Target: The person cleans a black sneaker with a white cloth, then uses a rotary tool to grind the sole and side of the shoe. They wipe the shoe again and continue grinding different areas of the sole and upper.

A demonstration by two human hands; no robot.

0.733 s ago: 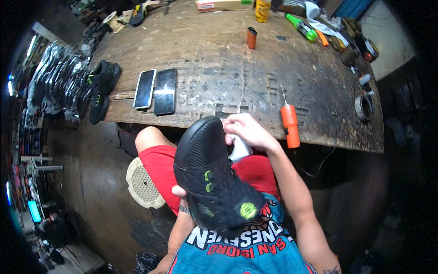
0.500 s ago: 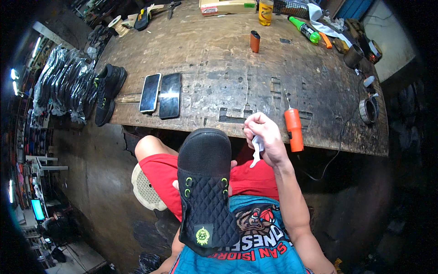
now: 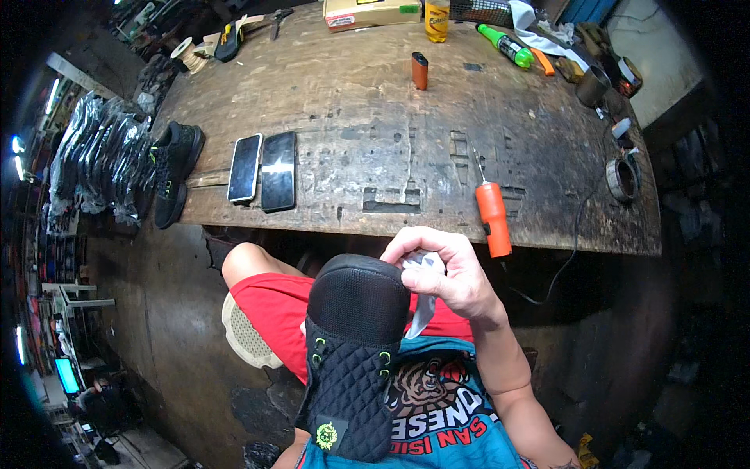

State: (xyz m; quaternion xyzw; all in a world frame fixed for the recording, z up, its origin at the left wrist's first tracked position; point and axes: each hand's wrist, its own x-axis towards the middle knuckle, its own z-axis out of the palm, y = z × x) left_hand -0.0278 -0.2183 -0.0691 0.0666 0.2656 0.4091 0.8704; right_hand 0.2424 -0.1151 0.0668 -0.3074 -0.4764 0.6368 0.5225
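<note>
Head view: shoe [image 3: 355, 352] hides left hand; awl [image 3: 492, 215] nearby.

The black mesh-toed sneaker [image 3: 355, 352] stood toe-up over the lap, a small whitish tube [image 3: 423, 301] pressed against its toe.

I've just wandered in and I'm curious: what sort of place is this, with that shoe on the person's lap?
Most likely a shoe repair or shoemaking workshop. A worn wooden workbench carries an orange-handled awl and other tools, another black shoe sits at its edge, and bagged shoes hang at the left.
</note>
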